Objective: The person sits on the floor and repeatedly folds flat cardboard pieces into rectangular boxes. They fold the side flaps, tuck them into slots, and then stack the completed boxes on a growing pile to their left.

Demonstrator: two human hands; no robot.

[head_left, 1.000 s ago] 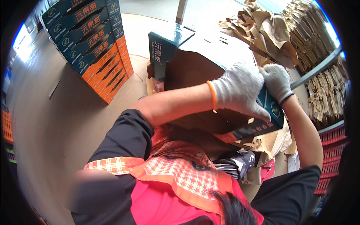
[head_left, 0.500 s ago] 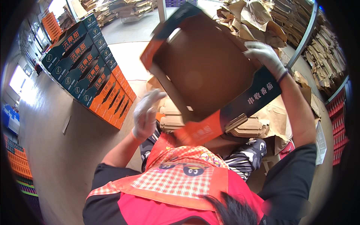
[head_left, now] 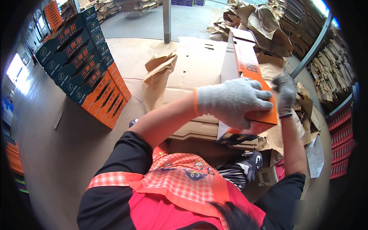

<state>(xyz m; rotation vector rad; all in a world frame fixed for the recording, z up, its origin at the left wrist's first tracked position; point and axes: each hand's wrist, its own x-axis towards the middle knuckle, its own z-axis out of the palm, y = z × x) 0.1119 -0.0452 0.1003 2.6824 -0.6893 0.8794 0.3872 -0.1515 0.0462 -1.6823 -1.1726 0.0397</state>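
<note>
An orange and dark green cardboard box (head_left: 255, 69) stands on its edge on the stack of flat cardboard blanks (head_left: 193, 76) before me. Its long orange side faces right, and the pale face is turned left. My left hand (head_left: 237, 101), in a grey-white glove, reaches across to the right with its fingers wrapped over the box's near orange part. Close beside the box's right side is my right hand (head_left: 285, 94), gloved and in shadow. Its fingers are curled in; whether they hold anything is hidden.
At left rises a tall stack of green and orange boxes (head_left: 86, 65). Crumpled brown paper (head_left: 264, 28) lies behind the blanks, with another brown sheet (head_left: 159, 74) at their left. A metal post (head_left: 167, 21) stands beyond. Red crates (head_left: 341, 134) and a white crate (head_left: 315, 155) are at right.
The box has come down from in front of me and turned from its open side onto its edge, at right. My left hand has crossed over and taken hold; the right has left its upper corner.
</note>
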